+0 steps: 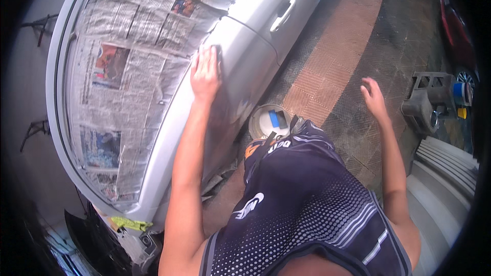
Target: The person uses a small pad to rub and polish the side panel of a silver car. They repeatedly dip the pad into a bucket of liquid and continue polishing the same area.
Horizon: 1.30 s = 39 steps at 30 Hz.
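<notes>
My left hand (206, 74) lies with fingers stretched out on the silver car door (235, 53), just below the window edge. Along the outer side of its fingers runs a narrow dark strip; whether it is a thin pad under the hand or a shadow I cannot tell. Newspaper sheets (138, 30) cover the window beside the fingertips. Held out over the floor, away from the car, my right hand (375, 97) is empty, its fingers loosely bent and apart. Between my body and the door stands a round bucket (254, 122) with a blue-and-dark block (276, 119) in it.
A door handle (284, 14) sticks out farther along the car. Patterned tiles (332, 56) cover the floor. At right are a grey plastic car part (422, 102), a blue can (459, 90), pale curved panels (434, 189) and a red car (455, 30). A yellow-green cloth (131, 223) lies lower left.
</notes>
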Tool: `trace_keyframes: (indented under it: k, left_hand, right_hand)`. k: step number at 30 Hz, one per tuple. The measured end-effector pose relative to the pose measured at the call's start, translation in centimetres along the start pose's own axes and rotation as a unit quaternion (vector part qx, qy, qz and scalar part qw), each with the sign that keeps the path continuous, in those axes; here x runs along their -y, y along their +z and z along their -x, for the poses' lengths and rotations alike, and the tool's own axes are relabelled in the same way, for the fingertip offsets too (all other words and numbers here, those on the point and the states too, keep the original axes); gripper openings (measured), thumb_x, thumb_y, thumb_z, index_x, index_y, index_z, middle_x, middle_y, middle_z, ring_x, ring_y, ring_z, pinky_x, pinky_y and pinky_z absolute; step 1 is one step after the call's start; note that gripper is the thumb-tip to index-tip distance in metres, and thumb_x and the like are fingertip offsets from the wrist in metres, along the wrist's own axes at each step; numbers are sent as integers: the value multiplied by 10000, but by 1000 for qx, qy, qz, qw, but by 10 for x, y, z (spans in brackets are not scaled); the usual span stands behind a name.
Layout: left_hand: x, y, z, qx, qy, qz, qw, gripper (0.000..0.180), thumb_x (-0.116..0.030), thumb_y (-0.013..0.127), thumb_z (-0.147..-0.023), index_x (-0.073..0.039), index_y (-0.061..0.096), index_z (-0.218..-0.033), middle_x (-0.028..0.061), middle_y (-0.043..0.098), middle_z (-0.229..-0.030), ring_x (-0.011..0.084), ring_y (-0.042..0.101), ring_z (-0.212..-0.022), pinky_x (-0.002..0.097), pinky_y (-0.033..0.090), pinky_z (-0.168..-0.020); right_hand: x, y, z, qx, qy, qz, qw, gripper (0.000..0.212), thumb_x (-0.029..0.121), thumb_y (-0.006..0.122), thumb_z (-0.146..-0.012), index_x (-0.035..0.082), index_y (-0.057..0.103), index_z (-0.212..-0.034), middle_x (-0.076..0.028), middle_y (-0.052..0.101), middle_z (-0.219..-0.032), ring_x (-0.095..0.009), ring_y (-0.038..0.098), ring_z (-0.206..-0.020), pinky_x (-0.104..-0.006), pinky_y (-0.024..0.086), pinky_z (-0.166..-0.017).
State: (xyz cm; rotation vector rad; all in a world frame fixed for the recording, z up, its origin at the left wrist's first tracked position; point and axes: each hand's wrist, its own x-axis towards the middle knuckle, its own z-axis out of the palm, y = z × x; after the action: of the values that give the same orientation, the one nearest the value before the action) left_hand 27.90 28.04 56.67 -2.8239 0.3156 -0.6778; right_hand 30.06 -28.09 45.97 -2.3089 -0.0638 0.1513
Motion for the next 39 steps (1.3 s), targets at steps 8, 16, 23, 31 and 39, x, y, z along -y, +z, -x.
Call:
trace_keyframes:
  k: [8,16,23,31,39]
  left_hand:
    - [50,-78,131,60,-17,-11,998,636,-43,690,-832,-19,556,-1454,130,599,-1482,243,538,-1414,444,335,-1205]
    - [4,-11,-2,16,-9,36,999,716,-35,701,-791,-87,541,-1486,110,607,-1468,215,564,-1374,411,334,-1187]
    - [57,-113,219,73,-133,-50,987,671,-63,732,-817,-103,580,-1470,94,608,-1486,221,536,-1422,381,313,-1154]
    - [21,-22,49,-15,-72,150,986,601,-130,711,-890,-128,569,-1474,80,602,-1487,160,551,-1393,410,340,-1144]
    - [69,-108,230,53,-127,84,987,756,-38,664,-720,-78,576,-1470,94,604,-1492,196,515,-1442,390,238,-1159]
  right_hand:
    - [-95,-49,65,-38,165,-110,979,357,225,613,-1040,29,627,-1338,-123,643,-1331,-220,627,-1175,-351,496,-1007]
    - [76,-26,-20,-2,-79,-2,997,360,218,595,-1047,48,621,-1364,-147,619,-1393,-251,628,-1204,-347,477,-1043]
    - [-122,-31,90,-74,131,-26,988,366,176,613,-1042,-31,605,-1344,-151,640,-1348,-257,627,-1216,-377,475,-1073]
    - [69,64,-11,-3,-105,-64,992,373,207,616,-1041,22,609,-1365,-169,577,-1449,-269,607,-1263,-364,479,-1067]
    - [69,52,101,-57,-78,40,995,338,170,600,-1033,22,627,-1335,-166,578,-1446,-227,651,-1142,-343,508,-987]
